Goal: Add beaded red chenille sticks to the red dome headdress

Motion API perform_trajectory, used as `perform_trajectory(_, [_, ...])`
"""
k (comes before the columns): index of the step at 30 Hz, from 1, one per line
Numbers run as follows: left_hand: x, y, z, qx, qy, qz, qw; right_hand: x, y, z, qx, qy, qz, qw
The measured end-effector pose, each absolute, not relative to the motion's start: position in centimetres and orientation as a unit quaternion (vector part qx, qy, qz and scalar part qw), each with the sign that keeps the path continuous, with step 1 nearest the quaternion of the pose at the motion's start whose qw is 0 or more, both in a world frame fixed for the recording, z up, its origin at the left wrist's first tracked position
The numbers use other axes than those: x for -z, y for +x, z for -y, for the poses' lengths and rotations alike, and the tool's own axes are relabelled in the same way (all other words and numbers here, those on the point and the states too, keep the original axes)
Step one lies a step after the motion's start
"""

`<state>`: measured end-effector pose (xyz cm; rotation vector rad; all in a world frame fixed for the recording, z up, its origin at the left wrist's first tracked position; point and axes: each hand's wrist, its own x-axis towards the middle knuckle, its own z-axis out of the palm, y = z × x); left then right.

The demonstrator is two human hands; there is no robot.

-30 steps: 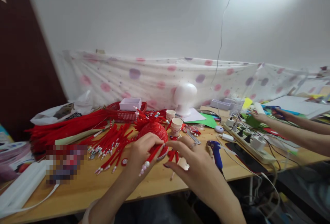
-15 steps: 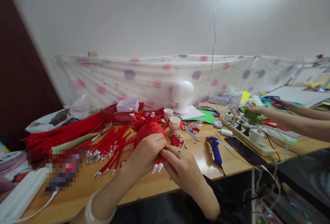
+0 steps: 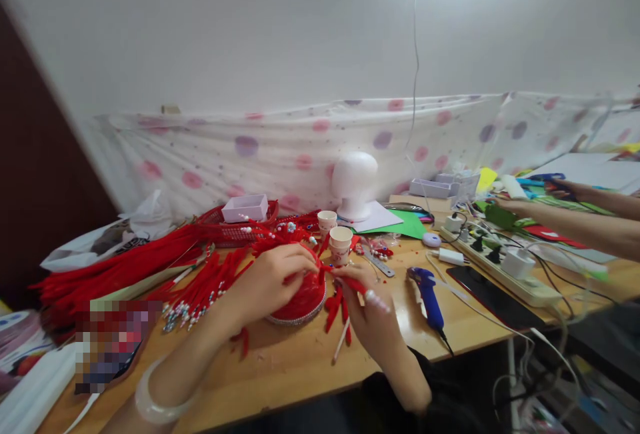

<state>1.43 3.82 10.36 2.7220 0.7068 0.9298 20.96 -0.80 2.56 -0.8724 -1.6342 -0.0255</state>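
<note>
A red dome-shaped headpiece [image 3: 299, 306] with a silvery beaded rim rests on the table, its top decorated with red stems and pearls. My left hand [image 3: 270, 281] lies over it, fingers curled against its upper right side and covering part of the dome. Just right of the headpiece, my right hand [image 3: 373, 314] pinches a red fuzzy stem [image 3: 353, 282] tipped with white pearl beads. The stem's far end reaches the headpiece near my left fingertips; whether it is attached there I cannot tell. Below my right hand lie red beaded pieces [image 3: 333, 311] and a thin pale stick [image 3: 341, 342].
Behind stand paper cups [image 3: 341, 242] and a white foam head [image 3: 354, 184]. To the right lie a blue glue gun [image 3: 429, 297], a phone [image 3: 493, 295] and a power strip [image 3: 530, 287] with cables. Red stems [image 3: 125, 257] fill the left. A co-worker's arms [image 3: 565, 217] reach in at right.
The headpiece has tilted, bringing its beaded rim into view. My hands have moved apart slightly, and the pearl-tipped stem has swung from between them to over my right hand.
</note>
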Motion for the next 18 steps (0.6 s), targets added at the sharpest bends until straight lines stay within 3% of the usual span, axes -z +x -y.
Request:
perform_trajectory(5, [-10.3, -0.3, -7.5, -0.307, 0.897, -0.298, 0.113, -3.0, 21.5, -2.6, -0.129, -0.426, 0.616, 0.65])
perform_trajectory(14, [-9.6, 0.3, -11.7, -0.3, 0.884, -0.325, 0.15, -3.6, 20.1, -8.5, -0.208, -0.407, 0.609, 0.648])
perform_trajectory(18, [-9.9, 0.1, -12.5, -0.324, 0.865, -0.313, 0.222, -3.9, 19.8, -10.7, -0.228, -0.407, 0.629, 0.622])
